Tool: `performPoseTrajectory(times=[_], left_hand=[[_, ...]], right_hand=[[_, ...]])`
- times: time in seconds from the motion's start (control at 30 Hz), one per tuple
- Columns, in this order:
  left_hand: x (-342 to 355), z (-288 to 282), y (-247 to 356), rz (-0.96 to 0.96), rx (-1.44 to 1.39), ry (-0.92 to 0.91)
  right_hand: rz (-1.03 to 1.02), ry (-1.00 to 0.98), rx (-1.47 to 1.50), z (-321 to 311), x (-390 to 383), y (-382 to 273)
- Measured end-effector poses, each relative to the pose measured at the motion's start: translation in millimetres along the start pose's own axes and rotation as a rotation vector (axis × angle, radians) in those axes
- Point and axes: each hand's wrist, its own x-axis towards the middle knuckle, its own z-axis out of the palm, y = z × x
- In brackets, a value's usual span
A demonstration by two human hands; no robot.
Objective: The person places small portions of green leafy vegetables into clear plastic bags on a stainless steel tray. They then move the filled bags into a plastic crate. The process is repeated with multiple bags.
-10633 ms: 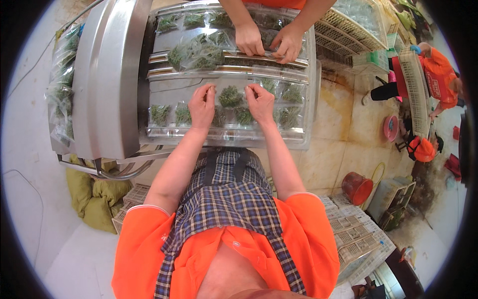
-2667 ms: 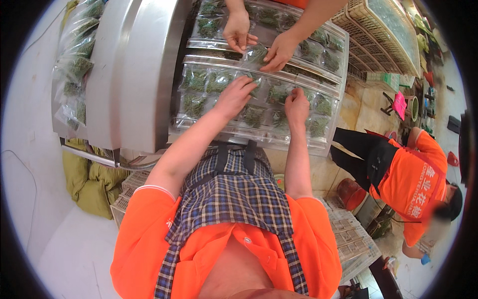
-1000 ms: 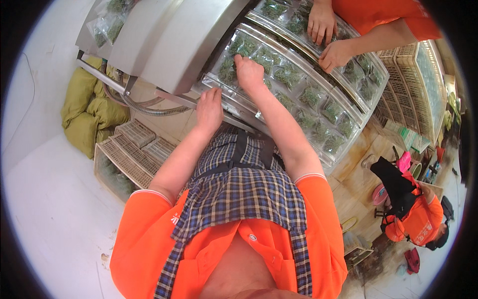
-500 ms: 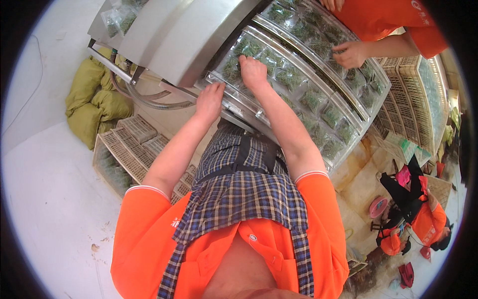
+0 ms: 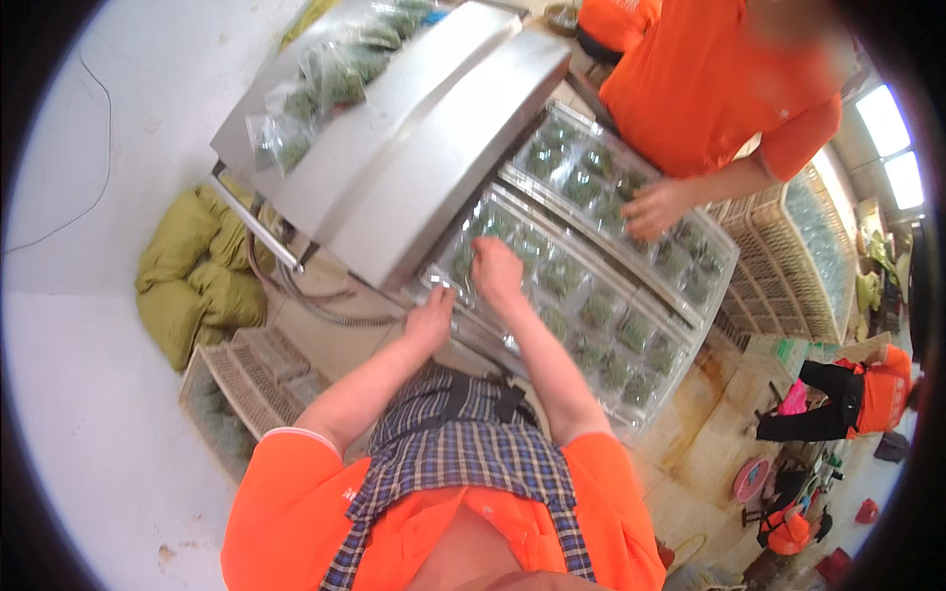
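Clear plastic bags of green herbs or vegetables (image 5: 599,307) lie in rows on the bed of a steel packing machine (image 5: 680,374), which looks like a vacuum sealer. My right hand (image 5: 498,272) is over the bags near the lid, fingers curled in a pinch; what lies between them is too small to make out. At the bed's near left corner, my left hand (image 5: 430,319) is closed by the edge next to shiny clear plastic. Its fingertips are partly hidden. Metal sealing bars (image 5: 591,241) run lengthwise between the rows of bags.
A steel lid (image 5: 434,148) covers the left side, with loose filled bags (image 5: 335,84) on top. Across the bed, a co-worker's hand (image 5: 657,209) touches bags. Woven crates (image 5: 788,256) stand right, more crates (image 5: 266,379) and green sacks (image 5: 202,276) left. Other people are at the lower right.
The view has shifted, showing more of the lid and the co-worker opposite. My hands stay near the same corner of the bed, closer together. The co-worker's hand remains on the far bags.
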Motion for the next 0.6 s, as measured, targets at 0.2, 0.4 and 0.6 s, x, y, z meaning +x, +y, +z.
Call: performPoseTrajectory(times=[0.2, 0.4, 0.6], left_hand=[[20.8, 42.9, -47.5, 0.285, -0.086, -0.029], [22.7, -15.3, -21.3, 0.358, 0.056, -0.273], [-24.4, -43.5, -82.3, 0.764, -0.692, -0.493]], right_hand=[[-0.387, 0.014, 0.465, -3.3, 3.5, -180.4], [-0.604, -0.018, 0.275, 98.5, 32.5, -294.2], [-0.208, -0.566, -0.107, 112.2, 47.0, -318.6]])
